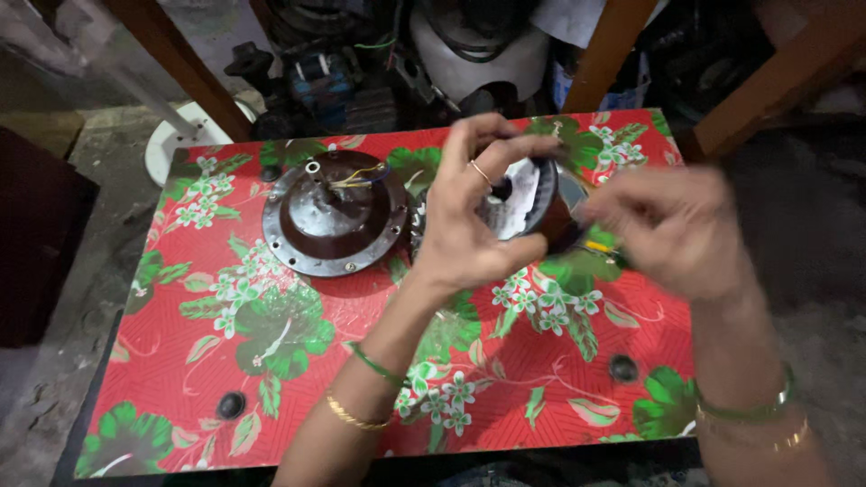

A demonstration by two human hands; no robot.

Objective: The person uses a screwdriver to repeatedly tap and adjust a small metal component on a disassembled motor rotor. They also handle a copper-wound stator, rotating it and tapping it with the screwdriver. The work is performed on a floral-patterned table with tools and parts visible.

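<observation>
**Stator between my two hands, above the far middle of the table**

My left hand (pixel 469 212) holds the round motor stator (pixel 528 200) up off the flowered red tablecloth (pixel 271 361), fingers curled over its near rim and thumb hooked round the top, so the ring faces me and its axis runs roughly toward my chest. White paper lining shows inside the dark ring.

My right hand (pixel 681 234) sits just to the right of the stator, nearly touching its edge. It is blurred; the fingers look bunched together around a small yellow-tipped piece (pixel 597 245), but I cannot tell for certain what they pinch. So the stator lies directly left of my right hand, and the left hand is the one carrying it.

To the left, well apart from both hands, the brown round motor cover (pixel 336 216) lies flat on the cloth, shaft up, with thin coloured wires (pixel 361 176) coming out of its centre. The near half of the table is bare cloth with two dark round knobs (pixel 231 405). The far edge is crowded by dark machine parts (pixel 325 81) and wooden legs (pixel 185 68), leaving less room there.
</observation>
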